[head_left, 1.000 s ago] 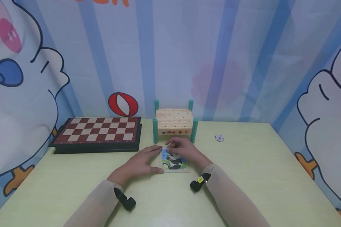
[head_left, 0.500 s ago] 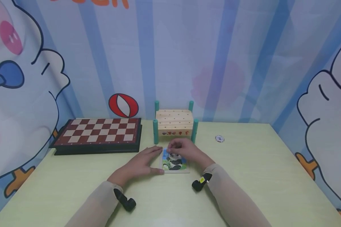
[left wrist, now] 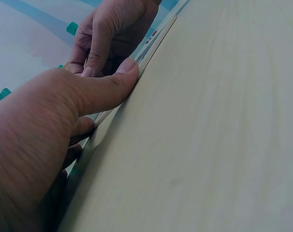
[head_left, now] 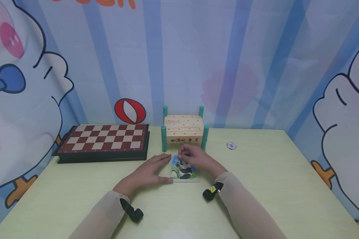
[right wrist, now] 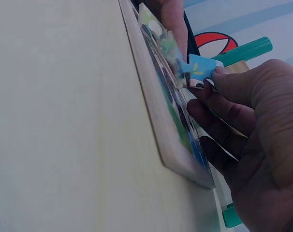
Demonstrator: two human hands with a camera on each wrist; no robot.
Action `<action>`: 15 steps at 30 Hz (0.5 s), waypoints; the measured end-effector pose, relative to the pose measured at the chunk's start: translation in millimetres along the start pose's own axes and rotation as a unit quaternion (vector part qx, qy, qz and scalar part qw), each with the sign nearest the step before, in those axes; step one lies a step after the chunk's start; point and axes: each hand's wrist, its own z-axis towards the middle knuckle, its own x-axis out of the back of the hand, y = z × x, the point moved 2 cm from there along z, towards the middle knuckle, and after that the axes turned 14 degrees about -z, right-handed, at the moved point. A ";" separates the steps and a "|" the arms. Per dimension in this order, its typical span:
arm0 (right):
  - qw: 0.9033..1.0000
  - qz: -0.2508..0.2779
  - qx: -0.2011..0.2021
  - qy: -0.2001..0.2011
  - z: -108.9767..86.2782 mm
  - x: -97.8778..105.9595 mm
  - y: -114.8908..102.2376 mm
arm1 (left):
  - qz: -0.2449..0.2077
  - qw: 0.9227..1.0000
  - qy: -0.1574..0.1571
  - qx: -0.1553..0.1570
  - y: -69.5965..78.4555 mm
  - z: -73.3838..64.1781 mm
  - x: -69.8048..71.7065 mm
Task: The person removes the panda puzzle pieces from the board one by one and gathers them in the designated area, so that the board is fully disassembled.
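Note:
A panda jigsaw puzzle in a thin pale frame lies on the table between the hands. My right hand pinches a blue puzzle piece between thumb and index finger at the puzzle's far side. That piece is raised and tilted, and a joined green piece tips up with it in the right wrist view. My left hand rests along the frame's left side with straight, spread fingers. Its thumb presses on the near left corner, while the fingertips touch near the far left corner.
Behind the puzzle stands a small wooden stand with green posts. A chessboard box is at the back left. One round chip lies to the right. A printed curtain closes off the table's far edge.
My right hand has taken hold of the blue piece and raised it slightly, and the puzzle's left part now tilts up. The left hand stays in place.

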 end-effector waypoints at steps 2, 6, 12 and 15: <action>1.000 -0.002 0.000 0.001 0.5 -0.7 1.0 | 0.000 1.000 0.000 0.002 0.0 -0.1 -0.2; 1.000 -0.020 0.001 -0.005 1.0 -2.5 1.5 | 0.000 1.000 0.000 0.005 -0.7 -0.5 -0.7; 0.998 -0.059 0.003 -0.008 0.3 -2.8 0.4 | 0.000 1.000 0.002 0.006 -1.2 0.2 -1.4; 0.998 -0.059 0.004 0.001 0.4 -0.9 0.3 | 0.001 1.000 0.002 0.003 -1.2 -0.1 -1.2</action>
